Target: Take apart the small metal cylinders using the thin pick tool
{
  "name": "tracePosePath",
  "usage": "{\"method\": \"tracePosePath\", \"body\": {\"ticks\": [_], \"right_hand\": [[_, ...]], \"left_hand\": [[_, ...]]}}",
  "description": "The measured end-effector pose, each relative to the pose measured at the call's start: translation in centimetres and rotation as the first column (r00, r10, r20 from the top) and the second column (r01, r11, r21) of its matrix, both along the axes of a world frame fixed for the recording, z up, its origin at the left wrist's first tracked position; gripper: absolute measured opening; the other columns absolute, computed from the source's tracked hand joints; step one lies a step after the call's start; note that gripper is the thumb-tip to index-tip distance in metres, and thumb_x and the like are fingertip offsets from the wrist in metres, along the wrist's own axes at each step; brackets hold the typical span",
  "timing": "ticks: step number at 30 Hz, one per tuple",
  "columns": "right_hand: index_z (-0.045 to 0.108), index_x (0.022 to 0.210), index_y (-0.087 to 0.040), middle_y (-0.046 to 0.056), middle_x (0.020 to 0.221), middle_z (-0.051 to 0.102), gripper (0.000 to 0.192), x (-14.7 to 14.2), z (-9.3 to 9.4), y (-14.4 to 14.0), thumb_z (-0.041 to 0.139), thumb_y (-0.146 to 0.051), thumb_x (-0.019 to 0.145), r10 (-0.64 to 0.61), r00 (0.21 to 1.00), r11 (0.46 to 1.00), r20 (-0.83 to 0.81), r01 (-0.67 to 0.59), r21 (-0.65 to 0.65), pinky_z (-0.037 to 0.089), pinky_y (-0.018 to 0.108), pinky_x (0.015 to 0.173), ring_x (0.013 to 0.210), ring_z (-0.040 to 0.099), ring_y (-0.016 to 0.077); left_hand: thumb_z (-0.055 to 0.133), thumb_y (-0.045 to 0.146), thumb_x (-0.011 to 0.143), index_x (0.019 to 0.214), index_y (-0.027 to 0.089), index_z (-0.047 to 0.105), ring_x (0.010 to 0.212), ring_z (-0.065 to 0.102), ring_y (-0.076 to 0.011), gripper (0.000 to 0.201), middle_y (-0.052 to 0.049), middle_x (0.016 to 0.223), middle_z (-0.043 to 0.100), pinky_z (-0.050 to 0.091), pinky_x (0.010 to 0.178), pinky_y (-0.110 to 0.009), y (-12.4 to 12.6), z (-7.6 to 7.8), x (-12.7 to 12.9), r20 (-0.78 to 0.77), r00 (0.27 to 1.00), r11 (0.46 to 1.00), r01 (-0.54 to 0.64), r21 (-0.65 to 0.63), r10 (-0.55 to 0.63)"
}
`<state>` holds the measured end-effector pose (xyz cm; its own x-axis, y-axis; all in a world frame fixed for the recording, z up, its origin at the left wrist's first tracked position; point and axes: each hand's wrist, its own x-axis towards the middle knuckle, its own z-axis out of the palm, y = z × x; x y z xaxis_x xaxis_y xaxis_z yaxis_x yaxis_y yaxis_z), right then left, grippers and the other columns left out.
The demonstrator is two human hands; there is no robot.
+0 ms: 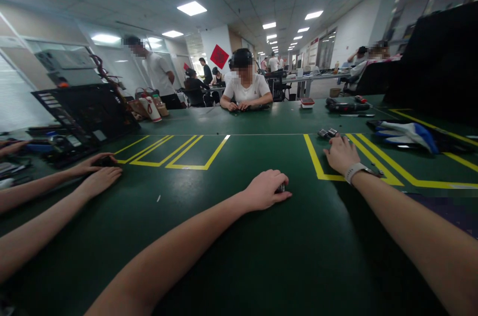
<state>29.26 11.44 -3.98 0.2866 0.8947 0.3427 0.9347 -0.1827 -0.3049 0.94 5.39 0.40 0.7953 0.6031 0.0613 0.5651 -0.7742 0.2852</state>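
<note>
My left hand (266, 189) lies palm down on the green table (224, 236), fingers curled over a small dark metal part (281, 188) that peeks out at the fingertips. My right hand (340, 153), with a pale wristband, reaches further out across a yellow line; its fingertips touch or nearly touch a few small grey metal parts (327, 133). Whether it grips one of them is hidden by the hand.
Another person's two hands (97, 172) rest on the table at the left beside a black open device (87, 114). A seated person (245, 87) faces me across the table. Tools (347, 105) and a blue-white bag (409, 135) lie at the right.
</note>
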Motion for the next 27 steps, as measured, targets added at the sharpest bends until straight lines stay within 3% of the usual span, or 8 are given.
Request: {"method": "tracePosePath", "body": {"ticks": [8, 12, 15, 18, 23, 25, 27], "right_hand": [[0.048, 0.117, -0.006, 0.024, 0.136, 0.041, 0.038, -0.4, 0.8, -0.3, 0.041, -0.023, 0.084, 0.000, 0.999, 0.999, -0.037, 0.002, 0.049, 0.026, 0.054, 0.102, 0.130, 0.030, 0.0375], [0.050, 0.113, -0.007, 0.024, 0.135, 0.042, 0.033, -3.4, 1.4, -2.0, 0.042, -0.019, 0.083, 0.125, 0.989, 0.989, -0.080, -0.118, 0.085, 0.025, 0.052, 0.104, 0.129, 0.034, 0.0362], [0.054, 0.108, -0.012, 0.019, 0.128, 0.051, 0.028, -6.4, 1.6, -4.2, 0.044, -0.017, 0.082, 0.264, 0.954, 0.963, -0.145, -0.252, 0.098, 0.028, 0.047, 0.104, 0.123, 0.044, 0.0314], [0.054, 0.110, -0.015, 0.015, 0.121, 0.058, 0.028, -9.0, 1.9, -7.0, 0.043, -0.018, 0.084, 0.367, 0.893, 0.930, -0.260, -0.349, 0.113, 0.038, 0.042, 0.098, 0.114, 0.053, 0.0268], [0.059, 0.106, -0.021, 0.007, 0.105, 0.067, 0.029, -11.5, 3.1, -12.3, 0.041, -0.035, 0.088, 0.450, 0.735, 0.882, -0.507, -0.456, 0.122, 0.049, 0.035, 0.083, 0.097, 0.063, 0.0205], [0.061, 0.108, -0.021, 0.007, 0.104, 0.068, 0.033, -12.0, 3.5, -13.9, 0.049, -0.041, 0.085, 0.375, 0.522, 0.879, -0.766, -0.462, 0.116, 0.047, 0.037, 0.086, 0.097, 0.062, 0.0216], [0.065, 0.104, -0.019, 0.007, 0.098, 0.069, 0.034, -12.3, 3.7, -15.0, 0.055, -0.043, 0.081, 0.288, 0.330, 0.888, -0.899, -0.444, 0.121, 0.046, 0.037, 0.085, 0.094, 0.062, 0.0220]], "left_hand": [[0.050, 0.045, 0.083, 0.103, 0.018, 0.052, 0.100, 0.049, -0.0214, 0.034, -0.007, 0.109, 0.053, 0.040, 0.084, -0.035, 0.1, -0.2, 0.0, 0.047, 0.999, 0.999, -0.022, 0.044, 0.020], [0.051, 0.042, 0.084, 0.100, 0.017, 0.052, 0.107, 0.050, -0.0225, 0.029, -0.009, 0.114, 0.055, 0.038, 0.091, -0.037, -0.2, -0.4, -0.1, 0.076, 0.997, 1.000, -0.012, 0.025, 0.010], [0.053, 0.038, 0.084, 0.100, 0.017, 0.051, 0.109, 0.052, -0.0241, 0.026, -0.010, 0.117, 0.056, 0.040, 0.091, -0.039, -0.9, -0.4, -0.5, 0.073, 0.997, 1.000, -0.011, -0.022, 0.012], [0.056, 0.036, 0.083, 0.101, 0.018, 0.051, 0.120, 0.046, -0.0265, 0.026, -0.011, 0.127, 0.051, 0.039, 0.094, -0.041, -2.1, -0.3, -1.4, 0.068, 0.998, 0.997, -0.003, -0.083, 0.009], [0.059, 0.033, 0.081, 0.103, 0.019, 0.053, 0.127, 0.040, -0.0229, 0.026, -0.009, 0.128, 0.052, 0.031, 0.104, -0.040, -4.1, 0.0, -3.5, 0.105, 0.985, 0.977, 0.154, -0.147, -0.140], [0.061, 0.032, 0.080, 0.104, 0.019, 0.053, 0.127, 0.041, -0.0222, 0.029, -0.010, 0.128, 0.052, 0.029, 0.106, -0.039, -4.4, 0.2, -4.2, 0.130, 0.968, 0.959, 0.235, -0.159, -0.216], [0.063, 0.033, 0.078, 0.113, 0.018, 0.049, 0.126, 0.041, -0.0226, 0.041, -0.012, 0.131, 0.050, 0.030, 0.105, -0.038, -4.6, 0.3, -4.8, 0.166, 0.959, 0.950, 0.257, -0.179, -0.228]]}}
